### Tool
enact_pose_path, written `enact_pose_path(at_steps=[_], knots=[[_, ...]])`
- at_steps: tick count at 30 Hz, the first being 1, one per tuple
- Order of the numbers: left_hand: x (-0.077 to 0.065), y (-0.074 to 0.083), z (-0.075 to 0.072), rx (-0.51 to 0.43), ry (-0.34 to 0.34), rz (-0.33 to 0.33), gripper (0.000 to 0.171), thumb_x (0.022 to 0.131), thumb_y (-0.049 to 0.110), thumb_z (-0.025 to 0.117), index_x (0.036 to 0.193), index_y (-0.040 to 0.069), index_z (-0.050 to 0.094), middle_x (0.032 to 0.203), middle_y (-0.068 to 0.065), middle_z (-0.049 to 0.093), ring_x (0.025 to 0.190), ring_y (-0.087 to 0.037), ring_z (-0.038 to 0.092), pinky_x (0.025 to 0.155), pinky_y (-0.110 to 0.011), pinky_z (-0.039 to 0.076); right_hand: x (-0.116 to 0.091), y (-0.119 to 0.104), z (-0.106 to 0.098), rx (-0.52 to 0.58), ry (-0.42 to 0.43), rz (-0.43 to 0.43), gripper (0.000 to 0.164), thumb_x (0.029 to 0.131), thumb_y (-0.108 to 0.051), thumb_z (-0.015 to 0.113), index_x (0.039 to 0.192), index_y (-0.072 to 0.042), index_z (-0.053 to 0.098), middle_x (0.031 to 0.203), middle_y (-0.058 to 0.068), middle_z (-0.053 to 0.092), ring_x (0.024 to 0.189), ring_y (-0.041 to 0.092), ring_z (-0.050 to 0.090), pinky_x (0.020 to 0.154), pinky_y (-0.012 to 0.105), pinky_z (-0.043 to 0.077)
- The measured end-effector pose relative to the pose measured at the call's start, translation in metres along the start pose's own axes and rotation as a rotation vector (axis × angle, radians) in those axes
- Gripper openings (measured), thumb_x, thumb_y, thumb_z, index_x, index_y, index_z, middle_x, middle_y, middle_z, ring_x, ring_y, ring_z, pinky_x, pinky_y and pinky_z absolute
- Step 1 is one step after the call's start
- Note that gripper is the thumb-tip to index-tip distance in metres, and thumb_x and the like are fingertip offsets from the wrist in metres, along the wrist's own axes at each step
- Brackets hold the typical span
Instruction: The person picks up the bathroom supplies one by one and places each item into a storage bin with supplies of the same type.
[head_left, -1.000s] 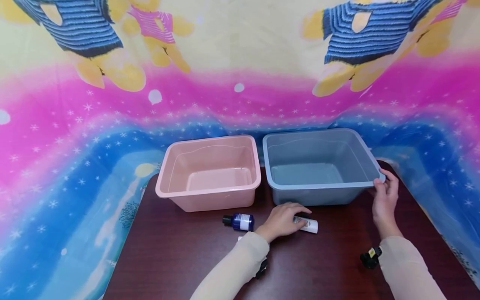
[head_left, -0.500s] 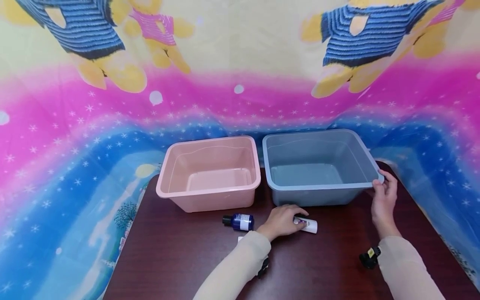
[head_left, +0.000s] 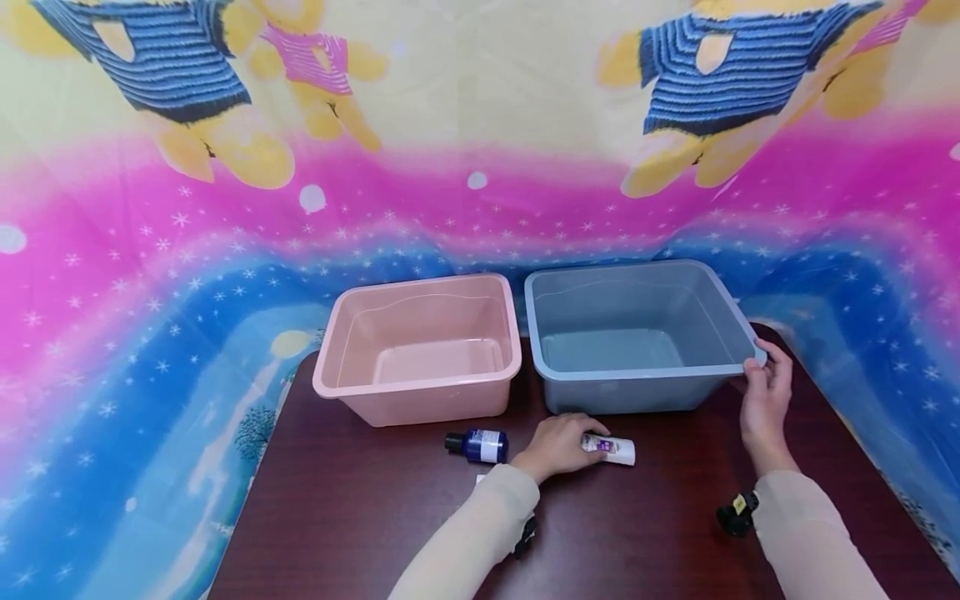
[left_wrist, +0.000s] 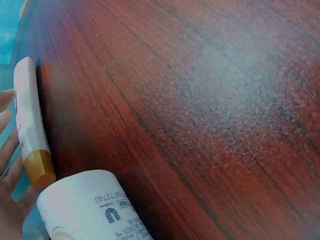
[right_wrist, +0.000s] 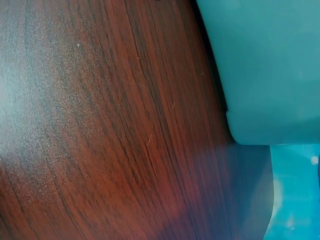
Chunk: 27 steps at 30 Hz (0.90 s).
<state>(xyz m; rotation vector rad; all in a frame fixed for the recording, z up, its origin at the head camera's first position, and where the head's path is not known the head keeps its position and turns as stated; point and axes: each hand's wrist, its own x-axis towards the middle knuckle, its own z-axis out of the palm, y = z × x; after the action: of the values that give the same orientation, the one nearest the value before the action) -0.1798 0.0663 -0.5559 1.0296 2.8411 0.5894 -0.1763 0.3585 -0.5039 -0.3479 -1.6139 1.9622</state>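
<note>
My left hand [head_left: 561, 446] is over a small white tube [head_left: 617, 451] with a purple-marked label, lying on the table in front of the blue-grey basin. Thumb and fingers sit on opposite sides of the tube. In the left wrist view the white tube [left_wrist: 31, 107] shows a gold cap [left_wrist: 40, 168], with the fingers at its left side. My right hand [head_left: 767, 404] pinches the near right corner of the blue-grey basin's [head_left: 645, 372] rim. A dark blue bottle [head_left: 486, 445] with a black cap lies left of my left hand.
A pink basin [head_left: 427, 408] stands left of the blue-grey one. A white bottle [left_wrist: 95, 210] is close to the tube's cap, mostly hidden by my left sleeve in the head view. Patterned cloth [head_left: 480, 125] hangs behind the dark wooden table [head_left: 360, 517].
The fingers of my left hand have shifted slightly, and more of the tube's label shows. My right hand keeps its hold on the basin's rim.
</note>
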Motion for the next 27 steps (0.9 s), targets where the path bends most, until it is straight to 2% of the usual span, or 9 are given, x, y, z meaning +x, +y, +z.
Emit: enact_pose_path(at_steps=[8, 15, 27], knots=[[-0.0003, -0.0014, 0.0027, -0.019, -0.055, -0.032, 0.035, 0.084, 0.044, 0.076, 0.118, 0.038, 0.069, 0.114, 0.017, 0.064, 0.100, 0.001, 0.057, 0.078, -0.020, 0.046, -0.0001, -0.0001, 0.0003, -0.006, 0.007, 0.005, 0.039, 0.104, -0.008, 0.044, 0.142, -0.015, 0.046, 0.130, 0.002, 0.050, 0.116, 0.017, 0.049, 0.082, 0.014, 0.046], [0.0008, -0.0021, 0.0041, -0.031, -0.053, -0.034, 0.035, 0.084, 0.043, 0.077, 0.117, 0.037, 0.070, 0.114, 0.017, 0.065, 0.100, 0.001, 0.056, 0.077, -0.020, 0.045, 0.0000, 0.0027, 0.0009, 0.004, 0.006, -0.009, 0.039, 0.104, -0.008, 0.045, 0.143, -0.014, 0.046, 0.130, 0.002, 0.050, 0.115, 0.018, 0.050, 0.082, 0.014, 0.046], [0.0010, -0.0059, 0.0074, -0.025, -0.056, -0.002, 0.043, 0.080, 0.040, 0.082, 0.120, 0.037, 0.068, 0.115, 0.016, 0.065, 0.101, -0.001, 0.056, 0.079, -0.020, 0.045, -0.0006, 0.0045, 0.0017, 0.009, 0.005, -0.024, 0.038, 0.104, -0.011, 0.047, 0.142, -0.015, 0.047, 0.130, 0.002, 0.050, 0.116, 0.018, 0.049, 0.083, 0.015, 0.046]])
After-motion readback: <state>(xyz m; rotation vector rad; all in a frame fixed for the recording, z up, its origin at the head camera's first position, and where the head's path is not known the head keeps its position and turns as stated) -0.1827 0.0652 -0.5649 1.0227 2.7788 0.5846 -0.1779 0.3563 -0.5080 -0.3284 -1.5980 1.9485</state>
